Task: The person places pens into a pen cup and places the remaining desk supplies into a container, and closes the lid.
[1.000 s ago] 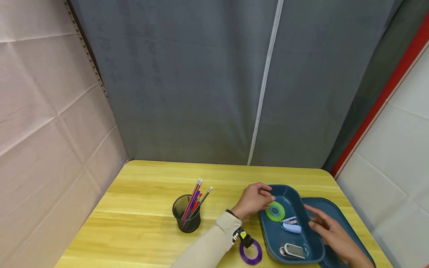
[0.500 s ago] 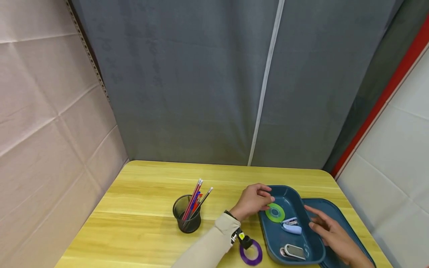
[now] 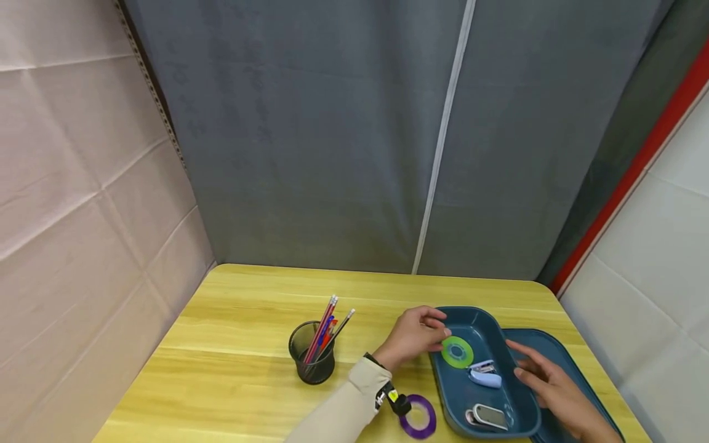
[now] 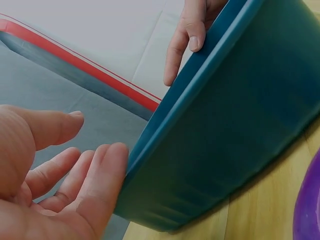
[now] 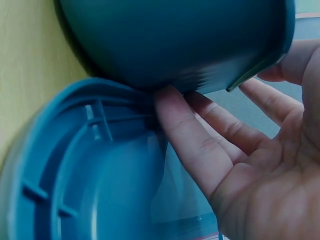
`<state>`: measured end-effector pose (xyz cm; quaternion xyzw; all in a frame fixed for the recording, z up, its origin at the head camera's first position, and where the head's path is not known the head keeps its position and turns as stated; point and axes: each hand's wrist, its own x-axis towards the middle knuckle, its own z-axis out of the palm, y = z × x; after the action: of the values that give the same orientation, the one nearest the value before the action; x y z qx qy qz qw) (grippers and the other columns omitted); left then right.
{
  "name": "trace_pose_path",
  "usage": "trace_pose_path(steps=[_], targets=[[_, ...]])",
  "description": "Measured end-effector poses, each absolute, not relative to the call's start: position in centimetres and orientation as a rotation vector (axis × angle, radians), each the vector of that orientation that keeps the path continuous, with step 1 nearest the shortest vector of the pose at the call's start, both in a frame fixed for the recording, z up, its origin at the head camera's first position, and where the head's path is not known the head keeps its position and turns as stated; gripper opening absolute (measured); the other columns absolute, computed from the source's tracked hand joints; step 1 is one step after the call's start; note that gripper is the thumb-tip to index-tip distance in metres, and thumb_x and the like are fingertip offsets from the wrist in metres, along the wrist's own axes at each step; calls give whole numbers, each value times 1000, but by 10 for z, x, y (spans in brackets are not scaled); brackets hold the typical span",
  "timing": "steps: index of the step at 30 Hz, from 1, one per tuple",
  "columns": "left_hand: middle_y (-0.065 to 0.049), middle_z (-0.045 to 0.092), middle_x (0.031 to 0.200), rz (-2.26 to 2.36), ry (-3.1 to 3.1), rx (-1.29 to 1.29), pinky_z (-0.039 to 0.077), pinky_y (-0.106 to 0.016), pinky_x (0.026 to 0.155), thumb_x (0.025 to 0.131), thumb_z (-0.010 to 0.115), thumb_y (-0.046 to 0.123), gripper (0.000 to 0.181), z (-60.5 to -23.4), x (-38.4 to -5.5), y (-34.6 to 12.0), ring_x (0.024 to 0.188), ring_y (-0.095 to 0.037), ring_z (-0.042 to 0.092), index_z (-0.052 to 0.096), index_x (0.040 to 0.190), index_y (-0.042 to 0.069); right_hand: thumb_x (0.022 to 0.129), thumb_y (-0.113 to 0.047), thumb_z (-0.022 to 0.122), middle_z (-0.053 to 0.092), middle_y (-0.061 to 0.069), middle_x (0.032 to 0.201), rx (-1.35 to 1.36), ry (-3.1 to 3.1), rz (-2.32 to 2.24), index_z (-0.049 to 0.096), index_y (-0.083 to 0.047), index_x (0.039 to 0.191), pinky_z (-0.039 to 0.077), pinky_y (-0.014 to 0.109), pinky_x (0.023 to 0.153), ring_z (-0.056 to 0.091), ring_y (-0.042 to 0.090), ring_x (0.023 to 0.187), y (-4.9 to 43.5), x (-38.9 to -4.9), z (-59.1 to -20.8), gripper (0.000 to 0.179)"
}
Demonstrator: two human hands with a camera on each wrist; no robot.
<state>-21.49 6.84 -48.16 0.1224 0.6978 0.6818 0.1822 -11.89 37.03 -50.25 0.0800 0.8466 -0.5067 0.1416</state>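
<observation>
A deep blue box [image 3: 526, 403] stands near the table's right side. Inside it lie a green tape roll [image 3: 457, 352], a pale blue stapler [image 3: 485, 377] and a small silver-rimmed oblong thing [image 3: 490, 417]. At the box's far left corner is my left hand [image 3: 415, 335], its fingers loosely bent, the fingertips right at the outer wall in the left wrist view. My right hand [image 3: 548, 384] is along the right side, relaxed fingers against the outer wall. Under that hand lies a blue lid [image 5: 115, 175], its ribbed rim showing in the right wrist view.
A black mesh pen cup [image 3: 312, 369] with several pencils and pens stands left of the box. A purple tape roll [image 3: 418, 427] lies on the wooden table [image 3: 221, 357] beside the left wrist camera. A grey curtain [image 3: 332, 154] hangs behind, with white cloth walls at both sides.
My left hand has drawn back slightly to the left from the box's rim. The right hand and the box's contents keep their places, while the head view has shifted a little.
</observation>
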Motion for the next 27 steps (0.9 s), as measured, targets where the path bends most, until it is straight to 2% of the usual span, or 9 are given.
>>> trace_pose_path(steps=[8,18,27], targets=[[2,72,102,1905,1987,448,65,-32,83,95,81,18,35,-483,-211,53,90,-13,72,71,127,8,110,-39,57,47,29,153,222,2451,-1453,22,-17,170,54,35,65,55,19,104,371,-119,-502,73],[5,74,105,1833,2012,540,59,-22,83,96,80,21,37,-488,-205,36,92,-9,70,71,129,8,110,-39,56,47,31,153,237,2442,-1442,21,-17,170,56,38,70,55,25,114,372,-121,-502,73],[7,74,104,1770,2017,588,58,-20,82,93,82,19,39,-493,-197,25,89,-7,70,71,128,5,110,-39,57,50,27,149,247,2439,-1440,21,-17,170,56,37,70,54,24,111,370,-121,-502,73]])
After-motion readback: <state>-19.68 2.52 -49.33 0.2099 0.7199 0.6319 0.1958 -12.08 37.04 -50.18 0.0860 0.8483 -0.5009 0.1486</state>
